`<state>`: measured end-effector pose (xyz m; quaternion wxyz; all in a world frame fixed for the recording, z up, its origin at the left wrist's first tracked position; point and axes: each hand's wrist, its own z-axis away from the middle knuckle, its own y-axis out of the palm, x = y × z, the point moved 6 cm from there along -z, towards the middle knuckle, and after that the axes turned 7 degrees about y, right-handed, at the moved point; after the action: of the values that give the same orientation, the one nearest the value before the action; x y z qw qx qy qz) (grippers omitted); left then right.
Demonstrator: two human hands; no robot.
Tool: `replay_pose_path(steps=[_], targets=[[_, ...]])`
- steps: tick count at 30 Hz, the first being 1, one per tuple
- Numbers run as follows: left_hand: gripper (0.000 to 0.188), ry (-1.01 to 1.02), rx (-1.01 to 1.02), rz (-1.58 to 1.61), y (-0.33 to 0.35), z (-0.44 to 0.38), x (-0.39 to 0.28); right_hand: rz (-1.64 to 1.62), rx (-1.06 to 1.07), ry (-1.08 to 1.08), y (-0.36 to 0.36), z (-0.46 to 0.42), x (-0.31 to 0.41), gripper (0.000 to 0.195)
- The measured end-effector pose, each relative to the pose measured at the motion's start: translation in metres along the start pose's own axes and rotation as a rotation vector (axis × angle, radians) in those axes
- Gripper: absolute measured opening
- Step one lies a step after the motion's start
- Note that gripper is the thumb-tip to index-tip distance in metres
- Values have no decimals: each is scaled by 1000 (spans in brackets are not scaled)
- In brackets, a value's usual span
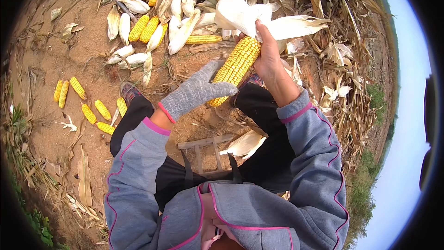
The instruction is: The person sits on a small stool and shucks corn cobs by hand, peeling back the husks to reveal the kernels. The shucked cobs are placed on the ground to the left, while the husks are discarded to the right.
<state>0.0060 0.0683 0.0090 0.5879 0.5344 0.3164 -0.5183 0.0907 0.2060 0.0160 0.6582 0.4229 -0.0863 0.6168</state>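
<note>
A large yellow ear of corn is held between my two hands, bare of husk over its kernels. My left hand, in a grey knit glove, grips the ear's lower part, with the thumb across it. The bare right hand is closed around the base of the ear and the peeled-back husk. That pale husk spreads out beyond the hand in wide, dry leaves. Some of the right fingers are hidden behind the ear.
Unhusked ears and several bare ones lie heaped ahead. More bare ears are scattered on the soil at left. Dry stalks and husks bank up at right. A wooden frame and a loose husk lie between my legs.
</note>
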Motion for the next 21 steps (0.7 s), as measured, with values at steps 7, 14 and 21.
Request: replay_pose_path(steps=[7,14,21], targets=[[81,-78,-151,-596,-6,10,-14,30,77,24,12,6,14,41],[75,134,-102,-461,-1,3,5,190,-107,-12,4,-7,12,39],[59,89,-264,126,6,3,19,116,-251,-147,8,-22,5,33]])
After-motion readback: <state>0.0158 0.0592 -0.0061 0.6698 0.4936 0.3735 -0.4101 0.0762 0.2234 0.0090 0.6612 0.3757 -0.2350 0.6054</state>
